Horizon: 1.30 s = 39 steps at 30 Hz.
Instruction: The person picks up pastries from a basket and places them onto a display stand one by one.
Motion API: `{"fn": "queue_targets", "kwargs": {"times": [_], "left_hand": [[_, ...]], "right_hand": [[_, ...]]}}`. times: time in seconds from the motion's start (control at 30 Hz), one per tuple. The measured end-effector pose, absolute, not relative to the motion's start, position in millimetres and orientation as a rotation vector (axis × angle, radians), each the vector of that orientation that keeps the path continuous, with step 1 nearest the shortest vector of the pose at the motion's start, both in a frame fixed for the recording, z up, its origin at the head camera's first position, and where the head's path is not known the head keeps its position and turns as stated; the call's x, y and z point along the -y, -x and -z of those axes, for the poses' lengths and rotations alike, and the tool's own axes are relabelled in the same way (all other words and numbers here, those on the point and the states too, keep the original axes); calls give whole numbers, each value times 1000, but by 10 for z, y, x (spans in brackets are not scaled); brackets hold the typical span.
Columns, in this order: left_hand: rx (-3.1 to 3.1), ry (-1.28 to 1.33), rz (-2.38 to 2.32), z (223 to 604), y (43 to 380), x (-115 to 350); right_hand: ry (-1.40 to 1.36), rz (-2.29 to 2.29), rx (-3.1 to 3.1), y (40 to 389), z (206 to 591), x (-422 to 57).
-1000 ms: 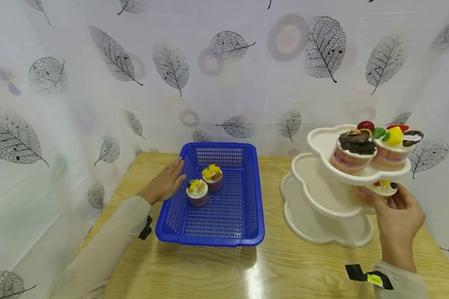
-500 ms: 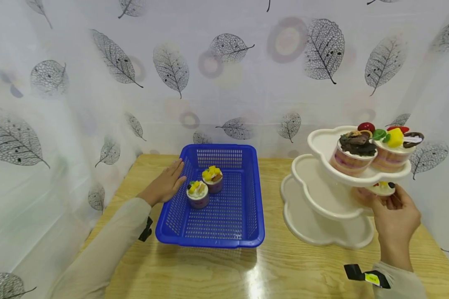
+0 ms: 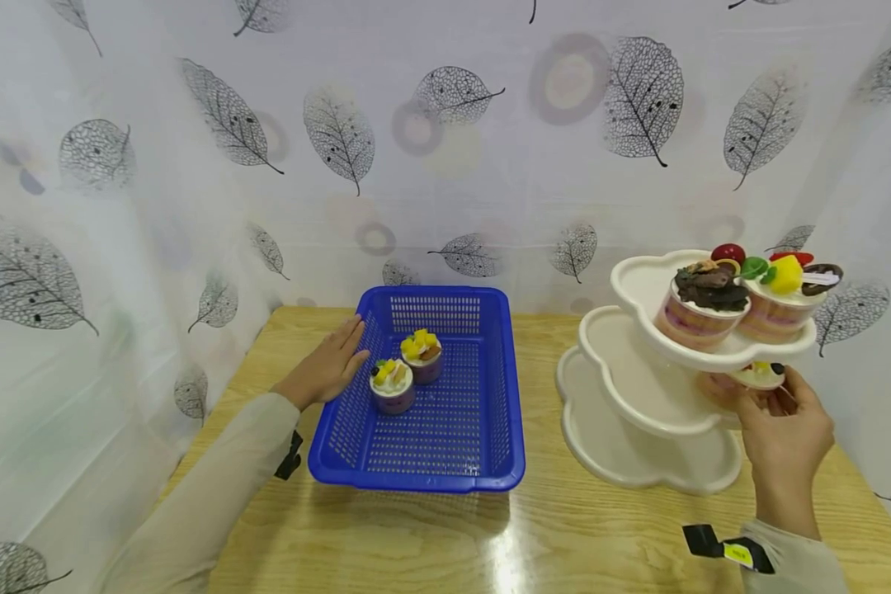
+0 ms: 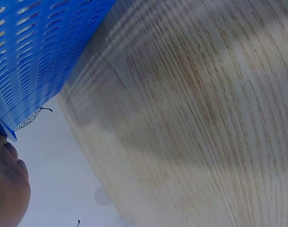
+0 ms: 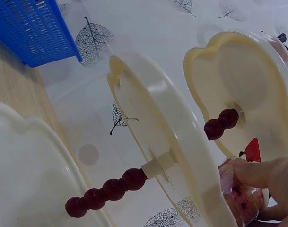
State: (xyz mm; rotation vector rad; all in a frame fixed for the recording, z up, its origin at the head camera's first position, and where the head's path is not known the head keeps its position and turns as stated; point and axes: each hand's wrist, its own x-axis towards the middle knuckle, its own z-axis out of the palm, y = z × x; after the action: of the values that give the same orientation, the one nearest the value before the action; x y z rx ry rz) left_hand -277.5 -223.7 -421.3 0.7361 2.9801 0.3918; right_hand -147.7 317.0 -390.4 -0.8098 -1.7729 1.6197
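Between thumb and fingers my right hand [image 3: 787, 433] grips a dessert cup [image 5: 240, 191] with white cream and fruit. That cup is at the right side of the middle tier [image 3: 638, 379] of a white three-tier stand, partly hidden under the top tier [image 3: 642, 276]. My left hand [image 3: 322, 367], fingers straight, rests against the left rim of a blue plastic basket [image 3: 516, 396]. Inside the basket, toward its left, stand two fruit-topped dessert cups, a front one [image 3: 393, 396] and a rear one [image 3: 423, 363].
On the top tier sit a chocolate-topped cup [image 3: 694, 322] and a fruit-topped cup [image 3: 775, 318]. The wide bottom tier [image 3: 624, 454] stands on the wooden table [image 3: 564, 528]. Dark red beaded posts [image 5: 113, 189] join the tiers. A leaf-patterned curtain [image 3: 445, 181] hangs behind.
From the first frame to the second, my right hand shifts slightly left with the dessert cup, further over the middle tier. Since then it stays put. My left hand keeps its place.
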Motion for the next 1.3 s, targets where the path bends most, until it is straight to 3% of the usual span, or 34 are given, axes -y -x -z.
{"fn": "queue_targets", "kwargs": {"times": [0.4,0.67,1.0,1.3], "left_hand": [[-2984,-749,-397,4236,2795,2213],[-2975,-741,-397,4225,2807,2190],[-2975,-763,-403,4213,2789,2211],[-2984,-782,-431,4232,2794,2229]], "right_hand": [[826,-1394,1984,1410,3889,-3178],[594,-918,2089,1082,3784,-3039],[552,-988,2354,747,3709,-2745],[-186,-1342,2497,890,3685,-2134]]}}
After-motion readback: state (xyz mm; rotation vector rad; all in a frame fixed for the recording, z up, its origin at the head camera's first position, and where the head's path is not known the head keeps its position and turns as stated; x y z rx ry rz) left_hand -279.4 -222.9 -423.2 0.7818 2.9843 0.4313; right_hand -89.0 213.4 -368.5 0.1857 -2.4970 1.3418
